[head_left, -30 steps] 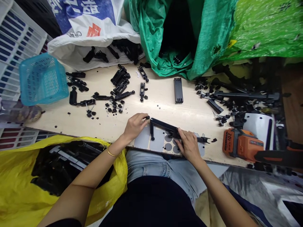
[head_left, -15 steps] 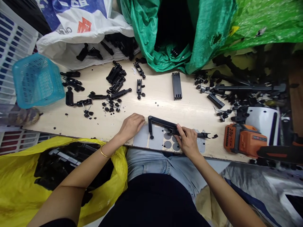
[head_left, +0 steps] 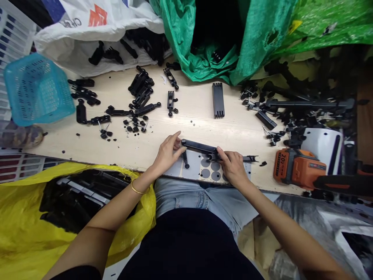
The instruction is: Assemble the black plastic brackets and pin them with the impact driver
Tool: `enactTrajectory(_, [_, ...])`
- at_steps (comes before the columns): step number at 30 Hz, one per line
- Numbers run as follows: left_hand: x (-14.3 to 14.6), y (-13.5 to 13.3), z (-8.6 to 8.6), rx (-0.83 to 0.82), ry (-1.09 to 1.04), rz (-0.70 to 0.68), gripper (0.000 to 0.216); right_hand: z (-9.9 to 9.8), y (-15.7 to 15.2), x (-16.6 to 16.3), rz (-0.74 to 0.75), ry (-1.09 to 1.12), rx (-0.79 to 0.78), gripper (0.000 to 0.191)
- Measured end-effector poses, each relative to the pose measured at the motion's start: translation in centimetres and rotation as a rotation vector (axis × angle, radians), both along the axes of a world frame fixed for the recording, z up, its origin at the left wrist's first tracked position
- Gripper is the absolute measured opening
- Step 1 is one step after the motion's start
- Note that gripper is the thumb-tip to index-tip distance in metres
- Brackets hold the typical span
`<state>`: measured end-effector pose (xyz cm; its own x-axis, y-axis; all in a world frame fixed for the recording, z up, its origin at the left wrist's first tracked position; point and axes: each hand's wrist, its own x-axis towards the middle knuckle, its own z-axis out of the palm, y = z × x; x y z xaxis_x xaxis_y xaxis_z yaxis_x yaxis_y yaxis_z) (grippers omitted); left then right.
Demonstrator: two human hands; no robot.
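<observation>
A black jointed folding arm [head_left: 201,146] lies near the table's front edge, its short end link [head_left: 185,159] bent toward me. My right hand [head_left: 235,168] grips its right part, thumb and fingers closed around it. Part of the arm is hidden under that hand. At the arm's left joint is my left hand [head_left: 168,152], thumb and forefinger spread on either side of the joint. Whether the left fingertips touch the joint is unclear. Beneath the arm are grey pads [head_left: 192,168] and a sheet with round grey discs [head_left: 206,173].
An orange cordless tool [head_left: 303,168] lies at right beside heaped black parts. Black links [head_left: 142,91] and screw knobs [head_left: 135,123] are scattered at left, near a blue basket [head_left: 40,93]. A grey ribbed block [head_left: 218,100] lies ahead. White, green and yellow bags [head_left: 145,217] surround the table.
My left hand's fingers have spread, and the hand has moved right to the arm's left joint. My right hand keeps its grip on the arm. The camera view has shifted slightly.
</observation>
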<state>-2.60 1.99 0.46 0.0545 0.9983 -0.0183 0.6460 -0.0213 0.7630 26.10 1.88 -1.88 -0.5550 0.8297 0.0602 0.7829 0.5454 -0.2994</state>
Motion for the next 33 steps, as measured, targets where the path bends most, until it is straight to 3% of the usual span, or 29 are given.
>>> enactTrajectory(3, [1.3, -1.9, -0.1, -0.112, 0.068, 0.057, 0.065, 2.0, 0.4, -1.1, -0.035, 0.064, -0.022, 0.061])
enactTrajectory(7, [3.5, -3.3, 0.1, -0.227, 0.183, 0.059, 0.069, 4.4, 1.2, -5.9, 0.0, 0.1, 0.048, 0.066])
enactTrajectory(12, [3.5, -2.3, 0.6, -0.338, 0.218, 0.07, 0.067, 2.9, 2.7, -11.2, 0.19, -0.08, 0.045, 0.061])
enactTrajectory(18, [3.4, -1.3, 0.8, -0.402, 0.126, 0.052, 0.069, 0.9, 3.6, -10.8, 0.19, -0.112, 0.157, 0.062])
enactTrajectory(22, [4.8, -0.9, 1.0, -0.43, 0.157, 0.152, 0.069, 1.1, 3.7, -10.9, 0.205, -0.164, 0.233, 0.059])
enactTrajectory(24, [4.3, -0.7, 1.0, -0.441, 0.175, 0.123, 0.07, 1.3, 3.8, -11.0, 0.217, -0.19, 0.223, 0.06])
enactTrajectory(28, [2.7, -0.3, 0.7, -0.38, 0.167, -0.066, 0.071, 1.4, 4.1, -11.0, 0.235, -0.214, 0.196, 0.06])
enactTrajectory(33, [3.7, -0.5, 0.8, -0.423, 0.196, 0.024, 0.071, 1.3, 3.9, -11.6, 0.21, -0.184, 0.173, 0.056])
